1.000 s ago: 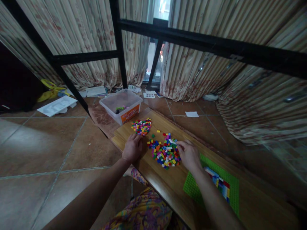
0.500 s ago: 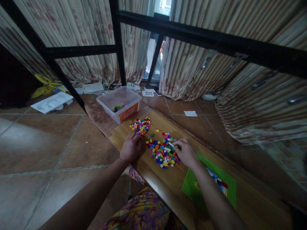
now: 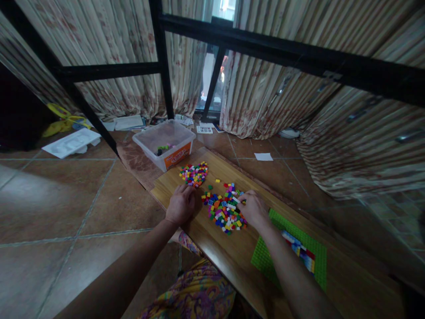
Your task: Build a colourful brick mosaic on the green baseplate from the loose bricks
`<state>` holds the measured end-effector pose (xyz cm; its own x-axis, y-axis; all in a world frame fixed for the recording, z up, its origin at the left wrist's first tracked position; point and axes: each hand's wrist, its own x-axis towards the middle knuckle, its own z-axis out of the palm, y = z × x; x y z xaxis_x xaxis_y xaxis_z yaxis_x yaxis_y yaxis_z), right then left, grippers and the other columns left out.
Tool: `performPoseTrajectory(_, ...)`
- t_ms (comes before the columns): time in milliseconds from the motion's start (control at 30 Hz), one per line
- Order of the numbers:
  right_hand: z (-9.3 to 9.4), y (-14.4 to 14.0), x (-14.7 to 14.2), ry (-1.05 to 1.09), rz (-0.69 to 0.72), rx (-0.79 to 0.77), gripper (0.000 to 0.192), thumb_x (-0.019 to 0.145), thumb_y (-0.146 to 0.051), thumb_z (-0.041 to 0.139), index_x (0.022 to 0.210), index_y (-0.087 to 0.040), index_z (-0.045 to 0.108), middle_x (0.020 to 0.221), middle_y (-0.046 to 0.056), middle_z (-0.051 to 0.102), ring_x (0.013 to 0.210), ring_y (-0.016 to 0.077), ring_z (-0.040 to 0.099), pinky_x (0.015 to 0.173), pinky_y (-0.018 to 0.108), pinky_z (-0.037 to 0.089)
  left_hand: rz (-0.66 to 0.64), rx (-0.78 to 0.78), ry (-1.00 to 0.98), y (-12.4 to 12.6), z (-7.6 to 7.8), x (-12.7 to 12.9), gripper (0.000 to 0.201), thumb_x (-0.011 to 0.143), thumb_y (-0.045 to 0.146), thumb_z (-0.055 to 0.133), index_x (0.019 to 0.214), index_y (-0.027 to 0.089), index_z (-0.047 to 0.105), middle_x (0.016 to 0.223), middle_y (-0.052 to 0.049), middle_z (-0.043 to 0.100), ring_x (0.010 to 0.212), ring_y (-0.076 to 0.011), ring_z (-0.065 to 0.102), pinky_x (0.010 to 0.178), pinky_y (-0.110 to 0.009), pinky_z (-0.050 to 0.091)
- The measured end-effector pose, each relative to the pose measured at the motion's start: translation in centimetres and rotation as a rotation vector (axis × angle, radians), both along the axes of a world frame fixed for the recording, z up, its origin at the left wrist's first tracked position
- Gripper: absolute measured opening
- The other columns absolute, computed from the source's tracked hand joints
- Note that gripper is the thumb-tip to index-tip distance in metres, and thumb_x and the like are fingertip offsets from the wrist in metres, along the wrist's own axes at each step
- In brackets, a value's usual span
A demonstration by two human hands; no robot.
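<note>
A pile of small multicoloured bricks (image 3: 224, 210) lies on a low wooden board (image 3: 232, 252). My right hand (image 3: 254, 209) rests on the pile's right edge, its fingertips pinching among the bricks; whether it holds one I cannot tell. My left hand (image 3: 181, 204) lies loosely curled on the board, left of the pile, holding nothing I can see. A smaller heap of bricks (image 3: 195, 173) sits further back. A green baseplate (image 3: 265, 259) with a few rows of coloured bricks on it lies at the right, partly hidden by my right forearm.
A clear plastic tub (image 3: 165, 144) with a few bricks stands on the tiled floor behind the board. Black metal frame bars (image 3: 164, 66) and curtains rise behind. A white tray (image 3: 69, 142) and papers lie at the back left.
My right hand has slid slightly left, further onto the pile. My left hand has stayed put. The view has shifted a little.
</note>
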<state>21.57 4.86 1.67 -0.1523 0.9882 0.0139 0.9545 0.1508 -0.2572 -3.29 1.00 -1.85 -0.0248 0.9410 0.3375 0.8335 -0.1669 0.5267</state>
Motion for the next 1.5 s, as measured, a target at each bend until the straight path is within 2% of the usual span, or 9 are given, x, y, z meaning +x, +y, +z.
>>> performPoseTrajectory(167, 0.7, -1.2, 0.4, -0.009, 0.024, 0.126, 0.012, 0.081, -0.017, 0.055, 0.080, -0.020, 0.067, 0.089, 0.007, 0.063, 0.090, 0.0219, 0.058, 0.080, 0.031, 0.042, 0.002, 0.027, -0.062, 0.0, 0.1, -0.4, 0.017, 0.087, 0.021, 0.045, 0.092, 0.021, 0.062, 0.093, -0.006, 0.061, 0.089, -0.0202, 0.056, 0.081, -0.034, 0.047)
performPoseTrajectory(300, 2.2, -3.8, 0.3, 0.124, -0.051, 0.181, 0.011, 0.083, -0.021, 0.053, 0.087, -0.020, 0.064, 0.088, 0.006, 0.067, 0.085, 0.0209, 0.062, 0.075, 0.030, 0.044, 0.035, 0.104, -0.227, -1.2, 1.5, 0.4, 0.018, 0.087, 0.027, 0.050, 0.100, 0.020, 0.060, 0.096, -0.007, 0.062, 0.093, -0.0199, 0.058, 0.084, -0.034, 0.048)
performPoseTrajectory(400, 3.1, -6.5, -0.5, 0.363, -0.151, 0.185, 0.009, 0.084, -0.026, 0.055, 0.084, -0.022, 0.063, 0.079, 0.003, 0.069, 0.072, 0.0176, 0.065, 0.068, 0.027, 0.046, 0.038, 0.083, -0.454, -3.0, 3.5, 3.5, 0.024, 0.086, 0.033, 0.053, 0.105, 0.020, 0.058, 0.097, -0.006, 0.063, 0.091, -0.0182, 0.059, 0.083, -0.033, 0.049)
performPoseTrajectory(500, 3.6, -9.3, -1.9, 0.652, -0.240, 0.186, 0.010, 0.082, -0.030, 0.058, 0.081, -0.022, 0.063, 0.075, 0.001, 0.070, 0.066, 0.0158, 0.066, 0.063, 0.025, 0.048, -0.154, -0.148, -0.772, -4.9, 5.4, 7.8, 0.030, 0.087, 0.038, 0.053, 0.112, 0.023, 0.055, 0.097, -0.004, 0.065, 0.090, -0.0169, 0.062, 0.081, -0.030, 0.051)
performPoseTrajectory(633, 4.0, -12.5, -3.0, 0.903, -0.327, 0.178, 0.012, 0.081, -0.032, 0.061, 0.076, -0.022, 0.062, 0.069, 0.000, 0.068, 0.063, 0.0145, 0.064, 0.059, 0.023, 0.050, -0.244, -0.328, -0.984, -6.5, 6.0, 11.5, 0.022, 0.087, 0.041, 0.051, 0.095, 0.023, 0.061, 0.088, -0.004, 0.065, 0.081, -0.0161, 0.062, 0.073, -0.028, 0.052)
performPoseTrajectory(833, 3.2, -15.0, -2.0, 1.298, -0.317, -0.013, 0.016, 0.082, -0.032, 0.062, 0.094, -0.022, 0.065, 0.091, 0.002, 0.071, 0.084, 0.0163, 0.067, 0.073, 0.025, 0.053, -0.233, -0.434, -0.915, -7.7, 5.5, 11.8, 0.026, 0.083, 0.039, 0.058, 0.094, 0.018, 0.067, 0.076, -0.002, 0.066, 0.067, -0.0127, 0.059, 0.059, -0.022, 0.048)
performPoseTrajectory(1000, 2.3, -15.8, -1.4, 1.555, -0.418, -0.079, 0.017, 0.079, -0.034, 0.067, 0.090, -0.022, 0.069, 0.074, 0.000, 0.070, 0.064, 0.0132, 0.064, 0.060, 0.023, 0.052, -0.244, -0.497, -0.952, -8.8, 5.4, 12.2, 0.028, 0.079, 0.037, 0.064, 0.095, 0.015, 0.070, 0.068, -0.001, 0.065, 0.057, -0.0104, 0.056, 0.051, -0.020, 0.047)
performPoseTrajectory(1267, 1.7, -17.1, 0.6, 1.685, -0.559, -0.170, 0.022, 0.067, -0.036, 0.077, 0.084, -0.021, 0.075, 0.072, 0.001, 0.072, 0.059, 0.0141, 0.064, 0.055, 0.026, 0.053, -0.369, -0.630, -0.994, -8.8, 5.6, 13.9, 0.024, 0.078, 0.036, 0.065, 0.087, 0.015, 0.070, 0.066, 0.000, 0.065, 0.054, -0.0098, 0.055, 0.051, -0.021, 0.048)
performPoseTrajectory(1500, 2.1, -17.1, 4.2, 1.745, -0.769, -0.045, 0.030, 0.056, -0.035, 0.084, 0.081, -0.022, 0.075, 0.064, -0.002, 0.067, 0.053, 0.0085, 0.056, 0.050, 0.021, 0.050, -0.433, -0.582, -0.824, -7.7, 5.3, 14.7, 0.027, 0.083, 0.038, 0.057, 0.092, 0.015, 0.069, 0.056, 0.002, 0.058, 0.051, -0.0104, 0.053, 0.052, -0.022, 0.046)
